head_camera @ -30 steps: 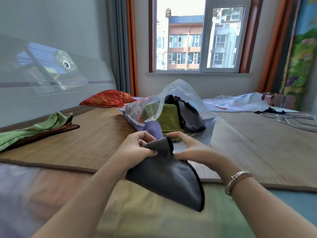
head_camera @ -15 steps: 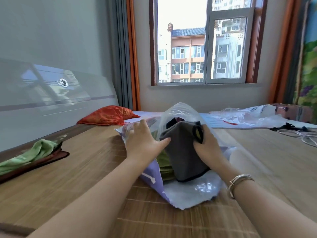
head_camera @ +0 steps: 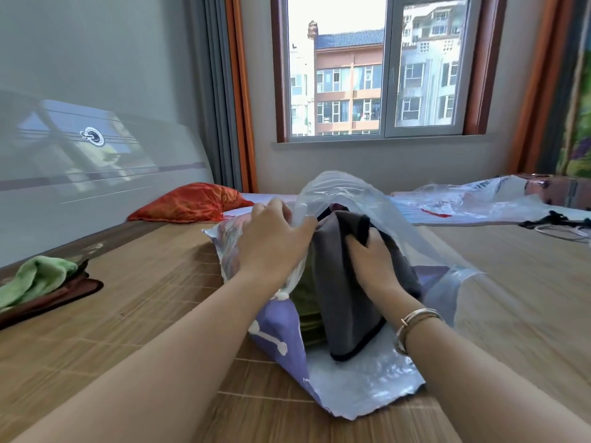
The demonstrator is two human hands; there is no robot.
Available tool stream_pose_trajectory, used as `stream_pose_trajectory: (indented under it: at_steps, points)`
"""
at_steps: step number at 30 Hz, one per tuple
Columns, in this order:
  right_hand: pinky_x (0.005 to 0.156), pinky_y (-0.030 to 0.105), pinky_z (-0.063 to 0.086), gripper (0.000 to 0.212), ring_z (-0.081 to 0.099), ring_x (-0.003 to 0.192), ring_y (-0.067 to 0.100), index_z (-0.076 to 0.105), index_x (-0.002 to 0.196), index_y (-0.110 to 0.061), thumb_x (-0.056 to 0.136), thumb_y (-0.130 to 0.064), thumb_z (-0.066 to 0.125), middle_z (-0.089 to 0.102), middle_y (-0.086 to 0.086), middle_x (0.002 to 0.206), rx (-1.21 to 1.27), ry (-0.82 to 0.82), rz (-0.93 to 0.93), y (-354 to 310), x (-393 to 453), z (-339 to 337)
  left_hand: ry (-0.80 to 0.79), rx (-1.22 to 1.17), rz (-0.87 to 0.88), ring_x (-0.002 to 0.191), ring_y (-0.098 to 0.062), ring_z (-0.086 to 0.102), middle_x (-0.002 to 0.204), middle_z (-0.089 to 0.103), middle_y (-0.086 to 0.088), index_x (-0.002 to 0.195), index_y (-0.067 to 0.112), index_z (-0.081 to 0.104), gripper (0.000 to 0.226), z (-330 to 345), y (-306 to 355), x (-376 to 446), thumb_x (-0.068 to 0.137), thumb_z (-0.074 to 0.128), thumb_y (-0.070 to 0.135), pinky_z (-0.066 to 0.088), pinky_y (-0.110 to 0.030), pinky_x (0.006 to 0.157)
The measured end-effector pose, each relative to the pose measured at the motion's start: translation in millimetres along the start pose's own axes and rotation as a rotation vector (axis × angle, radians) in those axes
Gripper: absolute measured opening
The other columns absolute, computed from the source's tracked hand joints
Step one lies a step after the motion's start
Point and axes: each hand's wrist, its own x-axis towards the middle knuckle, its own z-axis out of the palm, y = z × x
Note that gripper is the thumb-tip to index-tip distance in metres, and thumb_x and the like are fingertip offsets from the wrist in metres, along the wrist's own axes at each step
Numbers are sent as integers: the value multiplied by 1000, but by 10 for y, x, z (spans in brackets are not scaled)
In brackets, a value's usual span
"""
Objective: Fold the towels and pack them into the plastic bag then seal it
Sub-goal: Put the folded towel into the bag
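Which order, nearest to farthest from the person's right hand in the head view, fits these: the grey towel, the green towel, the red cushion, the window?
1. Grey towel: gripped by the right hand, in the bag's mouth.
2. Red cushion: behind and left, by the curtain.
3. Green towel: far left edge of the mat.
4. Window: on the far wall.

orange cushion (head_camera: 188, 203), window (head_camera: 377, 68), bamboo mat (head_camera: 153, 298), cables (head_camera: 563, 228)

Bright daylight from the window (head_camera: 377, 67) glares off the headboard (head_camera: 96, 148); wide-angle edges bend, slightly soft.
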Motion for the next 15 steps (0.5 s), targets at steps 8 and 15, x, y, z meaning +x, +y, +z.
stream_pose_trajectory:
  at_steps: [8, 15]
  points:
    - [84, 23, 36, 29, 56, 113, 28, 57, 120, -2, 96, -15, 51, 63, 13, 113, -46, 93, 33, -183, 178, 106, 210, -226, 101, 68, -8, 54, 70, 53, 12, 85, 14, 55, 20, -18, -24, 50, 101, 47, 23, 45, -14, 64]
    - [88, 38, 45, 30, 58, 114, 33, 51, 125, -10, 98, -21, 43, 61, 13, 122, -535, -32, -133, -438, 370, 726, 269, -255, 221, 75, -7, 57, 73, 62, 8, 77, 24, 53, 23, -193, -112, 159, 100, 49, 23, 44, -20, 67]
